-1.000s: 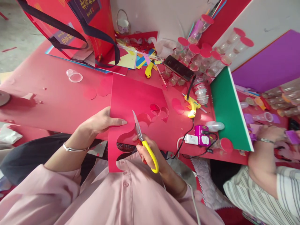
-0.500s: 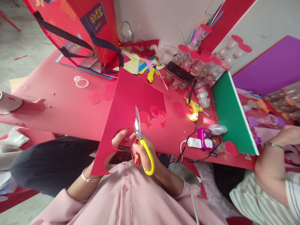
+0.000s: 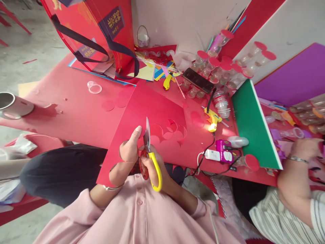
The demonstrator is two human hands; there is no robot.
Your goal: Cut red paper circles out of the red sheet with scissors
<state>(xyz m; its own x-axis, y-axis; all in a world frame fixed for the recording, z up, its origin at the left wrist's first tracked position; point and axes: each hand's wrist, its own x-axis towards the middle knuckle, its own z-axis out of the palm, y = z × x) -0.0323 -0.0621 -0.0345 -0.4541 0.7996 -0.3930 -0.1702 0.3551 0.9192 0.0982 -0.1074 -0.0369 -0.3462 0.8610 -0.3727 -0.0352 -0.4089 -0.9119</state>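
A large sheet of red card (image 3: 149, 105), scalloped by round cut-outs along its near right side, tilts from the table toward my lap. My left hand (image 3: 129, 149) grips this sheet from beneath; the thumb comes up over its cut edge, and the other fingers are hidden under the card. In my right hand (image 3: 155, 162) are scissors (image 3: 158, 174) with one yellow and one red handle. Their blades point away from me, looking nearly closed, beside my left thumb at the cut edge. Cut red circles (image 3: 108, 104) lie on the red table (image 3: 76, 115) to the left.
A yellow glue gun (image 3: 213, 121), phone (image 3: 198, 80), capped clear cups (image 3: 214, 62), and purple plug adapter (image 3: 224, 151) with cables occupy the right. A red bag (image 3: 101, 30) and metal mug (image 3: 17, 105) are left. Beyond a green board (image 3: 256, 125) is another person's arm (image 3: 293, 173).
My left hand has gone from the sheet's left edge to underneath it, its thumb now over the cut edge. The sheet has turned and tilted. The scissors stay in my right hand.
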